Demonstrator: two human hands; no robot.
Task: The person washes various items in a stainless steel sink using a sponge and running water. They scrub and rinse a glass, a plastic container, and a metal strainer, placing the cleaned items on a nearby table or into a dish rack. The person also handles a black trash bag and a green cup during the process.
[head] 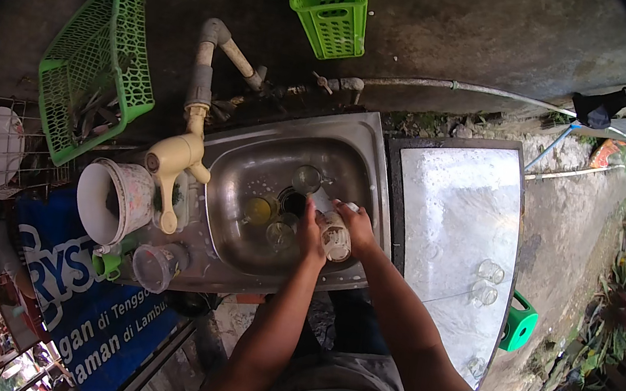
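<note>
Over the near right part of a stainless steel sink (221, 194), a glass jar or mug (336, 243) with whitish suds on it is held between both hands. My left hand (311, 236) presses along its left side, fingers pointing away from me. My right hand (357, 230) wraps its right and far side. A small white piece (352, 207), perhaps a sponge or foam, shows at the right fingers. Within the basin sit a glass mug (306, 179), a glass with yellowish liquid (258, 211) and another clear glass (281, 234).
A beige tap (177, 155) reaches over the sink's left side. Beside it stand a patterned white bucket (130, 194) and a clear plastic tub (152, 269). Glass jars (489, 271) rest on the pale table (462, 204) at right. Green baskets (335, 34) (123, 49) lie beyond.
</note>
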